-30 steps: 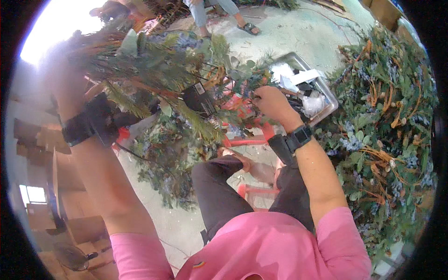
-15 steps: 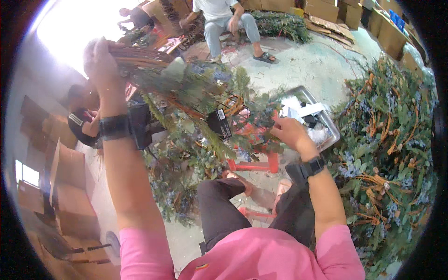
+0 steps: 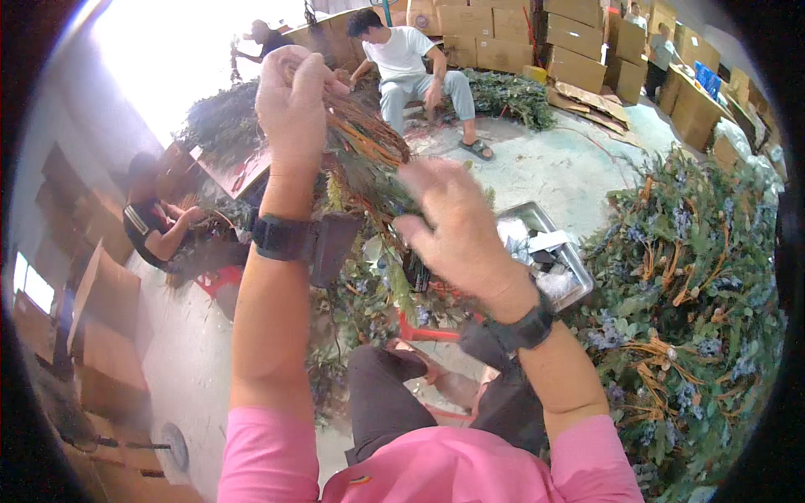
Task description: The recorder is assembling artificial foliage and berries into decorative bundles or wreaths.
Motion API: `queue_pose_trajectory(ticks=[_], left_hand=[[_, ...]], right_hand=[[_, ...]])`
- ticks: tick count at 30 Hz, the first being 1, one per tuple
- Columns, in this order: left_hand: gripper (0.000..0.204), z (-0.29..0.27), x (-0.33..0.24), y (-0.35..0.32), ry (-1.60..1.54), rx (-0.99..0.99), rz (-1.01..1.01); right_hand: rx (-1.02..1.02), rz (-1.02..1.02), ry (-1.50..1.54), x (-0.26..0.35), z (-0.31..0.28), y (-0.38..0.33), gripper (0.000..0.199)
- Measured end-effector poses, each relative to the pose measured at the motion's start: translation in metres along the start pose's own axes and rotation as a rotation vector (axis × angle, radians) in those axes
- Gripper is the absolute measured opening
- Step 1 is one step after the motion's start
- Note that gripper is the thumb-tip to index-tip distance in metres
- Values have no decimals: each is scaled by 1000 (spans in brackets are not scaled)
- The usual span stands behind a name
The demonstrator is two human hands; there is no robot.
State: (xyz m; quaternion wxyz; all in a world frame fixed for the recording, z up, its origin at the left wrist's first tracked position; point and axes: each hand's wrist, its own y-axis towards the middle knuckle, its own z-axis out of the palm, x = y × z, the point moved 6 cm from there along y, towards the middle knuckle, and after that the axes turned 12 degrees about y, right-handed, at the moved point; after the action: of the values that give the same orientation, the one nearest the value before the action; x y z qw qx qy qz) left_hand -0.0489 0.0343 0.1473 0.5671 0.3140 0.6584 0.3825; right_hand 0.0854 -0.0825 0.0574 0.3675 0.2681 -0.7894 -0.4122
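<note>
My left hand [image 3: 293, 101] is raised high and closed around the brown stem ends of a bunch of leafy branches [image 3: 369, 142]. The green foliage of the bunch hangs down in front of me toward my knees. My right hand [image 3: 457, 226] is lifted in front of the bunch, fingers spread, touching the stems just below the grip. Both wrists wear black bands. I sit in a pink shirt and dark trousers.
A metal tray [image 3: 545, 251] with white scraps lies on the floor ahead. A large pile of green branches with blue berries [image 3: 688, 277] fills the right. A red stool frame [image 3: 428, 335] stands by my knees. Other people [image 3: 411, 67] sit beyond, among cardboard boxes [image 3: 579, 42].
My left hand has lifted the bunch from low at the left to high in front. My right hand rose from near the tray to the stems.
</note>
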Motion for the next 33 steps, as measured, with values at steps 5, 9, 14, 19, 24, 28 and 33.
queue_pose_trajectory(ticks=[5,9,14,19,24,28,33], left_hand=[[8,15,-7,-2,-9,-18,-24],[10,25,-15,-5,-23,-7,15],[9,30,-20,-9,-20,14,-28],[10,40,-32,-14,-18,34,-17],[9,47,-34,-17,-24,42,-2],[9,48,-34,-18,-36,33,3],[8,54,-39,-22,35,25,46]], right_hand=[[6,55,-219,15,31,-28,54],[-68,42,-213,19,38,-36,49],[-318,127,188,-9,-10,-34,14],[-317,322,326,-53,-29,-20,8],[-178,337,123,-47,-16,-15,14],[-76,291,64,-51,-19,-7,10],[224,486,191,-49,-41,9,7]])
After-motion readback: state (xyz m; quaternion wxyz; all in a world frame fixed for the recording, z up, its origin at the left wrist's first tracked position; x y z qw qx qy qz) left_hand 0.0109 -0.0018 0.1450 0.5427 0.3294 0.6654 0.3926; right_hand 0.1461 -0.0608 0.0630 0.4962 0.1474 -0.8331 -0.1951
